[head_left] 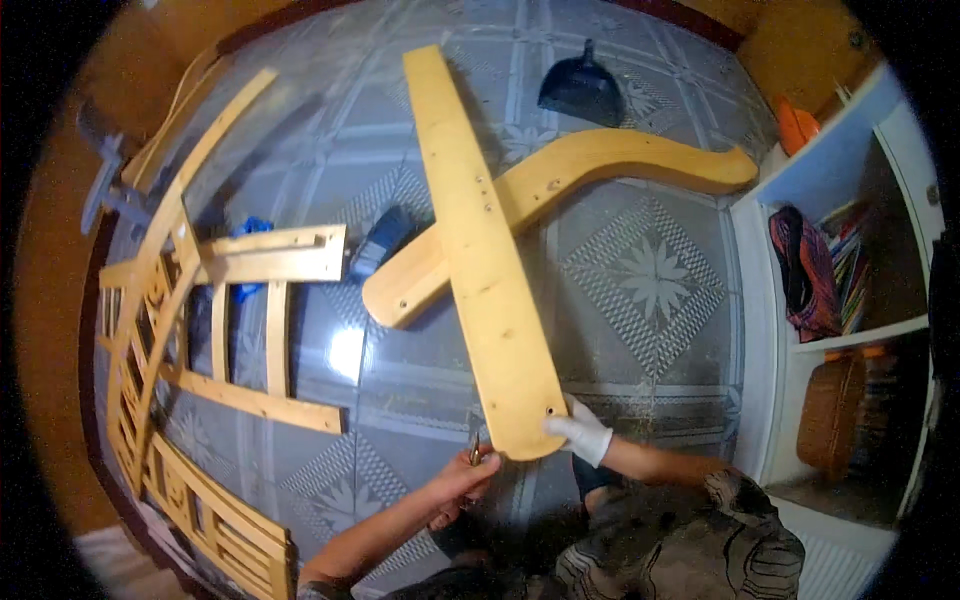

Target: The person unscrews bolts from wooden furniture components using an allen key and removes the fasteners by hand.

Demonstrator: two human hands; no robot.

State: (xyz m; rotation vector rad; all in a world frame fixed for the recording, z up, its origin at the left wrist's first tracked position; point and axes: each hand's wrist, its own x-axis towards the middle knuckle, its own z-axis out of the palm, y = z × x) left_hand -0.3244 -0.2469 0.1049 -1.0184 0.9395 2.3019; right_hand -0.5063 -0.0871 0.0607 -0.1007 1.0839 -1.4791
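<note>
A long flat wooden board (pixel 480 250) with several holes stretches from near my body toward the far side. It lies across a curved wooden piece (pixel 590 160), which rests on the floor. My right hand (pixel 583 432), in a white glove, grips the board's rounded near end beside a dark hole. Just left of that end is my bare left hand (pixel 465 478), its fingers pinching a small brass-coloured metal piece (pixel 475 450). That piece points upward and is too small to name surely.
At the left stand slatted wooden frame parts (pixel 230 400). A dark dustpan (pixel 582 88) lies on the tiled floor at the far side. White shelving (pixel 765 300) along the right holds a patterned bag (pixel 803 275) and a brown basket (pixel 832 415). A dark blue object (pixel 385 240) sits left of the boards.
</note>
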